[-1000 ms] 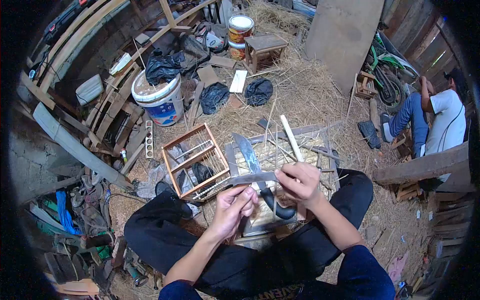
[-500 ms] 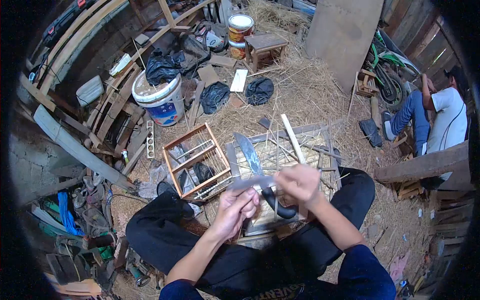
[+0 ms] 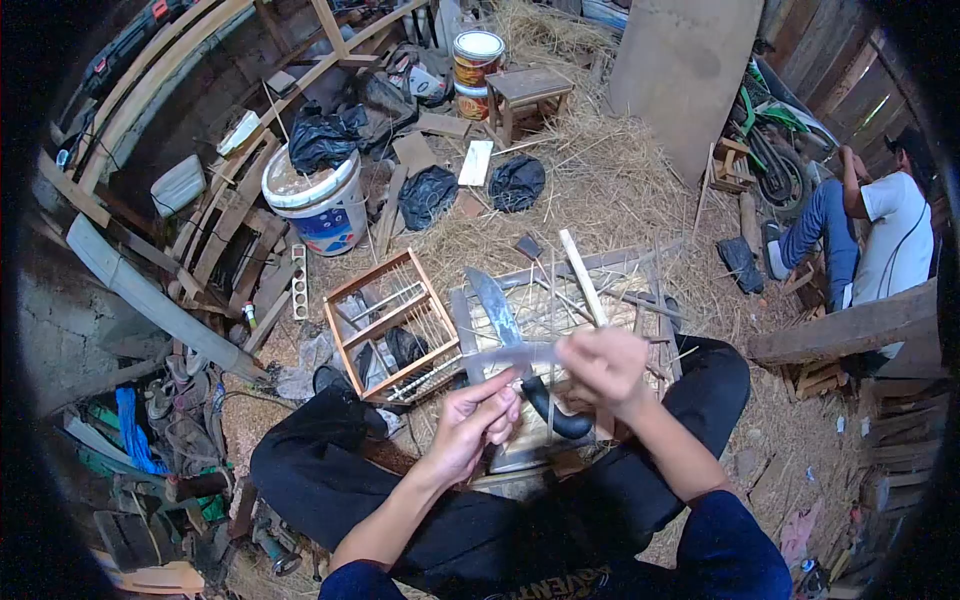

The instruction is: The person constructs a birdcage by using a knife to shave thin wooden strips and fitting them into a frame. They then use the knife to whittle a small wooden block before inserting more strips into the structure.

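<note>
My right hand (image 3: 605,365) is closed on a knife whose motion-blurred blade (image 3: 508,356) points left over my lap. Below the blade, my left hand (image 3: 472,425) is pinched shut, thumb against fingers; what it holds is too thin or hidden to make out. A machete (image 3: 492,303) with a curved black handle (image 3: 557,418) lies under both hands on a wooden frame (image 3: 520,455). Thin sticks and a pale wood strip (image 3: 582,275) are spread over that frame. Left of it stands a small wooden cage (image 3: 390,322) with thin bars and a black bag inside.
A white bucket (image 3: 318,205) topped with a black bag stands at the back left. Paint cans (image 3: 478,60) and a small stool (image 3: 530,88) are at the back. Another person (image 3: 890,230) sits at right near a green motorbike (image 3: 780,150). Straw covers the floor.
My right hand has shifted slightly right, and the blade with it, away from my left fingers. My left hand has barely moved; its index finger looks more extended.
</note>
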{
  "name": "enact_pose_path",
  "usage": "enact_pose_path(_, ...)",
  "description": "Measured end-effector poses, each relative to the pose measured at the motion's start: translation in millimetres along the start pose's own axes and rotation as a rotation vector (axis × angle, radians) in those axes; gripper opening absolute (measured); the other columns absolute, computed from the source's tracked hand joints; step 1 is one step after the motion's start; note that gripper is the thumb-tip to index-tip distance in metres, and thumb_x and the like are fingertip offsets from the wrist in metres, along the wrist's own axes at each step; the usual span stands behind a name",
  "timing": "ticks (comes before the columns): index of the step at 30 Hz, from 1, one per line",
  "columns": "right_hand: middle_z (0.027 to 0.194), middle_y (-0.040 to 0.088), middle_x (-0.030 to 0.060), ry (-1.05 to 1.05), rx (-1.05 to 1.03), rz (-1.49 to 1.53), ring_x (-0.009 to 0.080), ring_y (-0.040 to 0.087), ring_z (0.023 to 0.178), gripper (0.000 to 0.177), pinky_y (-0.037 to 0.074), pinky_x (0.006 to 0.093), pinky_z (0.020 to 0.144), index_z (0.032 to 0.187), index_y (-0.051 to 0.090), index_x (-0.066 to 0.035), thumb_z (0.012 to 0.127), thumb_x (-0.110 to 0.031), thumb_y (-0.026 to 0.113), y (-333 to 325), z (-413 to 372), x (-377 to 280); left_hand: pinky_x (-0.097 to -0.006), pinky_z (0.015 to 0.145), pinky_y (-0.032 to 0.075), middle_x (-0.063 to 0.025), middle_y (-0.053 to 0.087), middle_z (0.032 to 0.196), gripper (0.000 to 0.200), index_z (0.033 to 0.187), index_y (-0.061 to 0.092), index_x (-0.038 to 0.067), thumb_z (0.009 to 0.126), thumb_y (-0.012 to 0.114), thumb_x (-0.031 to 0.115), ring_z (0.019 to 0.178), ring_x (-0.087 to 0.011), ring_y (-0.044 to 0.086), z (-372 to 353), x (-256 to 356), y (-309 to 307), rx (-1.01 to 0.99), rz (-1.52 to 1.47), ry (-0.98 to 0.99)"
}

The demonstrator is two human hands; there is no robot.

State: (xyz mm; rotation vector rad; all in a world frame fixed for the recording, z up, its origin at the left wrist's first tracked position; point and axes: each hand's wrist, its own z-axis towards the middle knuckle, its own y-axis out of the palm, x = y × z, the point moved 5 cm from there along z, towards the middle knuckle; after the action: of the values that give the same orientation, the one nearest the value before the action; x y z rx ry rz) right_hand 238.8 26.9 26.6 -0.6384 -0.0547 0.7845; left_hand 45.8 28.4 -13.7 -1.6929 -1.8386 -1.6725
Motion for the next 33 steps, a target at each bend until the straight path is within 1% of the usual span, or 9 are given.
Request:
enact_pose_path(3, 0.088, 0.069, 0.0051, -0.067, -0.105, -0.050, 0.0150, 0.059, 0.060, 0.024, 0.043, 0.0283, 0.048, 0.095, 0.073, -0.008, 0.071, -0.007, 0.070, 2.1, -0.7, -3.6, -0.0208, 0.053, 0.029, -0.0023, 0.052, 0.079, 0.043, 0.141, 0.050, -0.002, 0.101, 0.055, 0.012, 0.062, -0.0060, 0.036, 0.3, 0.2, -2.6, -0.022, 0.126, 0.003)
enact_pose_path(6, 0.085, 0.067, 0.0053, 0.150, 0.110, -0.153, 0.0176, 0.058, 0.058, 0.024, 0.044, 0.0303, 0.048, 0.096, 0.072, -0.007, 0.072, -0.007, 0.072, -17.5, 6.0, 34.0, -0.0207, 0.053, 0.030, -0.0022, 0.053, 0.079, 0.041, 0.139, 0.052, -0.003, 0.100, 0.057, 0.012, 0.063, -0.0062, 0.038, -2.6, -1.0, -0.4, -0.019, 0.081, 0.021)
enact_pose_path(11, 0.085, 0.069, 0.0046, -0.081, -0.041, -0.019, 0.0168, 0.056, 0.054, 0.021, 0.045, 0.0299, 0.047, 0.093, 0.072, -0.010, 0.073, -0.006, 0.072, 3.0, 3.7, -14.9, -0.0214, 0.054, 0.031, -0.0021, 0.053, 0.078, 0.040, 0.137, 0.054, -0.003, 0.100, 0.058, 0.012, 0.063, -0.0067, 0.039, 1.6, -8.2, -11.1, 0.011, 0.138, -0.022)
enact_pose_path(13, 0.086, 0.069, 0.0058, 0.009, -0.064, 0.023, 0.0173, 0.059, 0.058, 0.021, 0.045, 0.0295, 0.048, 0.094, 0.072, -0.009, 0.073, -0.006, 0.071, -2.1, 0.9, 4.2, -0.0215, 0.053, 0.030, -0.0003, 0.050, 0.076, 0.040, 0.137, 0.055, -0.002, 0.100, 0.058, 0.013, 0.062, -0.0066, 0.037, -1.5, -4.8, -7.5, -0.015, 0.104, -0.025)
enact_pose_path(15, 0.082, 0.069, 0.0083, 0.170, 0.142, -0.116, 0.0205, 0.062, 0.060, 0.023, 0.047, 0.0313, 0.048, 0.094, 0.072, -0.007, 0.072, -0.005, 0.070, -12.9, 3.1, 33.6, -0.0217, 0.053, 0.030, 0.0015, 0.046, 0.075, 0.040, 0.136, 0.055, -0.002, 0.100, 0.059, 0.014, 0.062, -0.0064, 0.035, -3.4, -2.9, -1.1, -0.046, 0.052, -0.014)
enact_pose_path(21, 0.087, 0.070, 0.0063, -0.108, -0.120, 0.011, 0.0161, 0.059, 0.058, 0.024, 0.046, 0.0301, 0.048, 0.094, 0.072, -0.009, 0.071, -0.004, 0.068, 9.0, -1.6, -17.7, -0.0221, 0.051, 0.026, 0.0059, 0.033, 0.068, 0.049, 0.147, 0.043, 0.003, 0.102, 0.054, 0.017, 0.057, -0.0061, 0.029, 1.4, -9.4, -11.3, 0.007, 0.040, -0.060)
enact_pose_path(24, 0.089, 0.069, 0.0051, 0.078, 0.024, -0.066, 0.0163, 0.059, 0.060, 0.022, 0.046, 0.0297, 0.049, 0.092, 0.072, -0.008, 0.070, -0.006, 0.070, -2.7, -2.0, 17.6, -0.0220, 0.050, 0.025, 0.0068, 0.026, 0.067, 0.054, 0.153, 0.032, 0.008, 0.105, 0.049, 0.023, 0.055, -0.0064, 0.027, -1.8, 3.5, 3.3, -0.026, 0.082, -0.025)
enact_pose_path(26, 0.086, 0.069, 0.0044, 0.119, 0.131, -0.136, 0.0165, 0.058, 0.058, 0.021, 0.043, 0.0307, 0.047, 0.092, 0.072, -0.008, 0.071, -0.005, 0.069, -9.7, 3.0, 30.0, -0.0220, 0.050, 0.024, 0.0066, 0.026, 0.067, 0.053, 0.153, 0.032, 0.007, 0.106, 0.048, 0.025, 0.056, -0.0063, 0.027, -2.2, 1.0, 1.2, -0.048, 0.107, -0.005)
enact_pose_path(33, 0.084, 0.068, 0.0046, 0.009, -0.054, 0.000, 0.0164, 0.055, 0.054, 0.020, 0.042, 0.0291, 0.046, 0.093, 0.072, -0.008, 0.073, -0.008, 0.070, 1.0, 4.4, -0.5, -0.0213, 0.051, 0.029, 0.0006, 0.048, 0.076, 0.036, 0.134, 0.054, 0.000, 0.104, 0.052, 0.020, 0.059, -0.0041, 0.035, 5.2, -7.6, -11.0, -0.028, 0.146, 0.084)
